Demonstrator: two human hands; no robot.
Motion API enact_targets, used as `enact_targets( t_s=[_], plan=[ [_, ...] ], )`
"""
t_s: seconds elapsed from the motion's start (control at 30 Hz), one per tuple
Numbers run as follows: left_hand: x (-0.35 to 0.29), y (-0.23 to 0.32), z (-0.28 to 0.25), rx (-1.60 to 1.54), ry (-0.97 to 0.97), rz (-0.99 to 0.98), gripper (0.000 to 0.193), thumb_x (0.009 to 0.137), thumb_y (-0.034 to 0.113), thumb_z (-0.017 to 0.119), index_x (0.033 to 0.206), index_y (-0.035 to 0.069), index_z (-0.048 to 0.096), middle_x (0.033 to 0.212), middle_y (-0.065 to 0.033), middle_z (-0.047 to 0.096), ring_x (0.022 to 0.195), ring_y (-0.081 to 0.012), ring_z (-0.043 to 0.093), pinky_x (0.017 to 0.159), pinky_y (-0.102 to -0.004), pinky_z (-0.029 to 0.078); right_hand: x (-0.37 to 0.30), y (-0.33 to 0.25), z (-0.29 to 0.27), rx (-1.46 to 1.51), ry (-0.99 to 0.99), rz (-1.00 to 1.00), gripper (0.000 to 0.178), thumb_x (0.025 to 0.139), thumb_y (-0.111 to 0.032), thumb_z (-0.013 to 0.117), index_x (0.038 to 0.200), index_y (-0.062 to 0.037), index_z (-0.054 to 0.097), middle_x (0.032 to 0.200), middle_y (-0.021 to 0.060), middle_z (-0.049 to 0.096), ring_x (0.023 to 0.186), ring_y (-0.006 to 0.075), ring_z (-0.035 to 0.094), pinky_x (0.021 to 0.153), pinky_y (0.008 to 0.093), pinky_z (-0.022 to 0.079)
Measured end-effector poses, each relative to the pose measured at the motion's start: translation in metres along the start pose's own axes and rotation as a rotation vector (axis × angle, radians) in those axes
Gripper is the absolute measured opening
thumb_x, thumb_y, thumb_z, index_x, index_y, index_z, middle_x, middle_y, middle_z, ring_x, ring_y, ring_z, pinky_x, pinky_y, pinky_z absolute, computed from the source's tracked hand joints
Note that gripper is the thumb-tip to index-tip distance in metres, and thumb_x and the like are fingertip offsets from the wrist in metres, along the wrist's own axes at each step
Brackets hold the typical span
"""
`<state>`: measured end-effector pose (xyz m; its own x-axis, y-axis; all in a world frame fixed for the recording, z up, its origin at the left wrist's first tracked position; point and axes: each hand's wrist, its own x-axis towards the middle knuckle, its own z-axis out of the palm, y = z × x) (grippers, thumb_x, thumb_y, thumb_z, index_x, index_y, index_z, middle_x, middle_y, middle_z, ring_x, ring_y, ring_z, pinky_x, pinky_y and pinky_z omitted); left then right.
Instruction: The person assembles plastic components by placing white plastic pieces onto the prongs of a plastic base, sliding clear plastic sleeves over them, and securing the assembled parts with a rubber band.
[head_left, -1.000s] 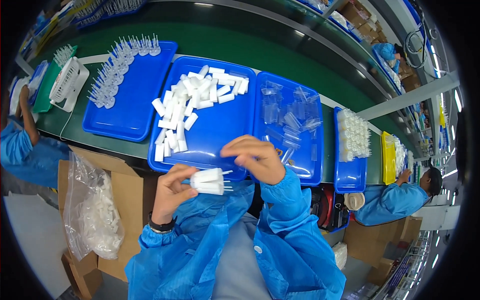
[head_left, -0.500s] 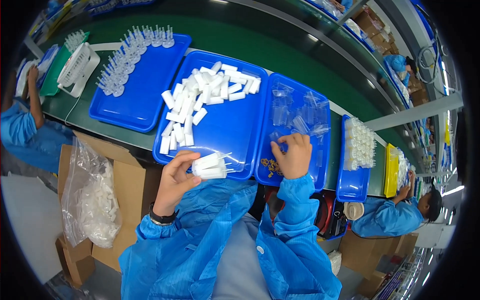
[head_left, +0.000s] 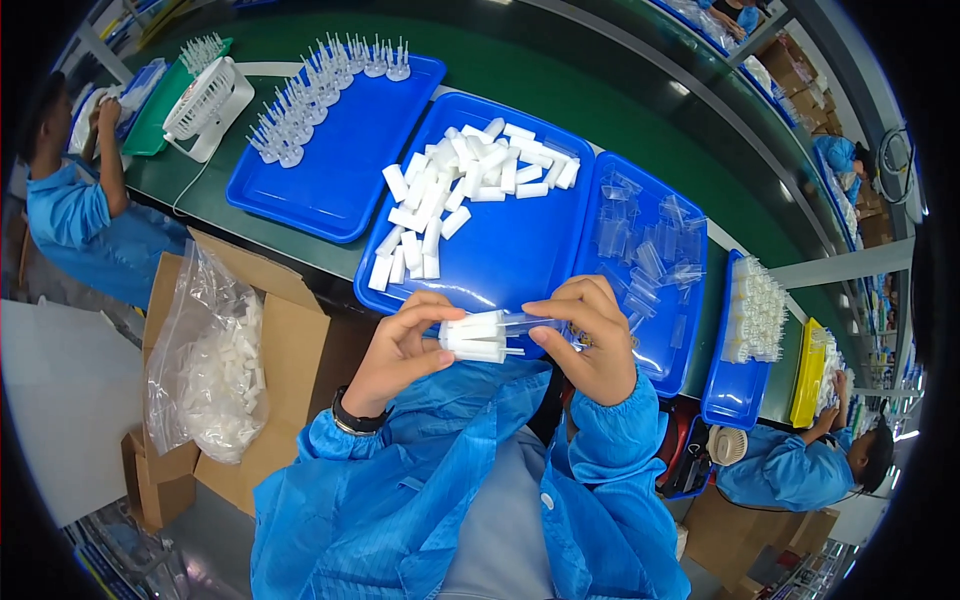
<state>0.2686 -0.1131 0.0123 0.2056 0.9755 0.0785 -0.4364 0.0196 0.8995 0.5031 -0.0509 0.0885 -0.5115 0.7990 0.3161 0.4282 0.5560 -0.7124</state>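
My left hand (head_left: 398, 352) is closed around a clear-stemmed holder carrying several white cylinders (head_left: 474, 338), thin clear stems pointing right. My right hand (head_left: 592, 338) pinches a clear plastic tube (head_left: 528, 322) between thumb and fingers, its end against one of the upper cylinders. Whether the tube is around that cylinder or only touching it, I cannot tell. Both hands are at the front edge of the middle blue tray (head_left: 515, 245), where loose white cylinders (head_left: 440, 185) lie piled. Behind my right hand, clear tubes (head_left: 648, 255) lie in another blue tray (head_left: 665, 372); small gold-coloured parts there are mostly hidden.
At left, a blue tray (head_left: 335, 190) holds rows of clear stemmed holders (head_left: 318, 95), beside a white fan (head_left: 208, 108). A cardboard box (head_left: 290, 335) with a bag of white pieces (head_left: 225, 375) stands below. Filled holders (head_left: 755, 310) crowd a far-right tray. Co-workers sit on both sides.
My right hand has left the tube tray and come left to the cylinders, now with a clear tube in its fingers. My left hand still grips the holder. The whole view has shifted.
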Motion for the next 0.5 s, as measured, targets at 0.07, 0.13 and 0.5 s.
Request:
enact_targets(
  t_s=[0.07,0.13,0.5],
  plan=[
    [0.0,-0.001,0.001,0.016,0.003,-0.009,0.041,0.077,-0.011,0.063,0.117,-0.001,0.058,0.114,-0.0076,0.045,0.113,-0.0178,0.048,0.088,-0.03,0.053,0.001,-0.002,0.003,0.002,-0.006,0.001,0.024,0.074,-0.011,0.075,0.097,-0.0068,0.07,0.086,0.0083,0.061,0.085,0.0256,0.053,0.077,0.0351,0.042],
    [0.0,-0.003,-0.002,0.033,0.008,-0.016,0.041,0.077,-0.011,0.062,0.117,-0.001,0.059,0.113,-0.0072,0.045,0.113,-0.0174,0.048,0.087,-0.0294,0.052,0.003,-0.005,0.005,0.006,-0.014,0.002,0.026,0.074,-0.011,0.075,0.099,-0.0064,0.07,0.087,0.0084,0.061,0.085,0.0256,0.054,0.078,0.0351,0.042],
    [0.007,-0.003,0.013,0.271,0.08,0.021,0.03,0.077,-0.001,0.072,0.105,0.003,0.061,0.108,-0.007,0.049,0.104,-0.0171,0.055,0.083,-0.0311,0.056,0.006,-0.019,0.028,0.144,0.12,-0.047,0.031,0.069,-0.007,0.078,0.098,-0.0041,0.068,0.089,0.0099,0.067,0.081,0.0252,0.062,0.071,0.0334,0.048]
  ],
)
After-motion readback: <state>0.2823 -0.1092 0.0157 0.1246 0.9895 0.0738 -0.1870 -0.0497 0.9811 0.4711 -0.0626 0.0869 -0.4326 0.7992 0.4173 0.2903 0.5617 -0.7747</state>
